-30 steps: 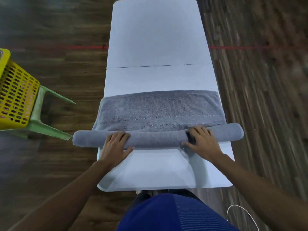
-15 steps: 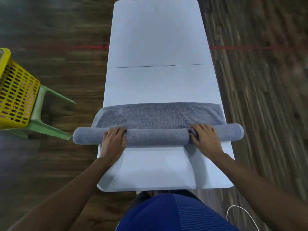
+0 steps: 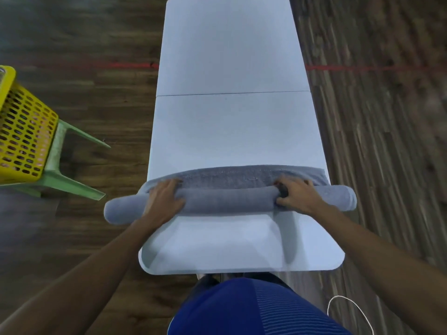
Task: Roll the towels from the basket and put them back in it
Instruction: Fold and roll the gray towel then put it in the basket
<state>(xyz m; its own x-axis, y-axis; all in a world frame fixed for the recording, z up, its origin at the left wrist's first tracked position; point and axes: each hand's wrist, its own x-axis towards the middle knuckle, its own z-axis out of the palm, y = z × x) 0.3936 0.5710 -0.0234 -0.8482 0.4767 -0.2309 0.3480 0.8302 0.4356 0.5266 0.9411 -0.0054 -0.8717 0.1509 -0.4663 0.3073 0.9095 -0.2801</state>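
Observation:
A grey towel [image 3: 229,201] lies across the near part of the white table [image 3: 232,131], rolled into a long tube whose ends stick out past both table edges. Only a narrow flat strip of the towel shows beyond the roll. My left hand [image 3: 165,199] wraps over the roll near its left end, fingers reaching the far side. My right hand [image 3: 298,198] grips the roll near its right end, with the thumb on the near side. The yellow perforated basket [image 3: 24,136] stands at the far left, apart from the table.
The basket rests on a green plastic stool [image 3: 70,180] on the wooden floor. A seam crosses the table's middle, and a red line crosses the floor [image 3: 362,68] beyond it. A white cable [image 3: 348,308] lies on the floor at the lower right.
The roll has grown thicker and the flat strip of towel beyond it has shrunk to a narrow band. Both hands have shifted forward over the roll, with fingers curling onto its far side.

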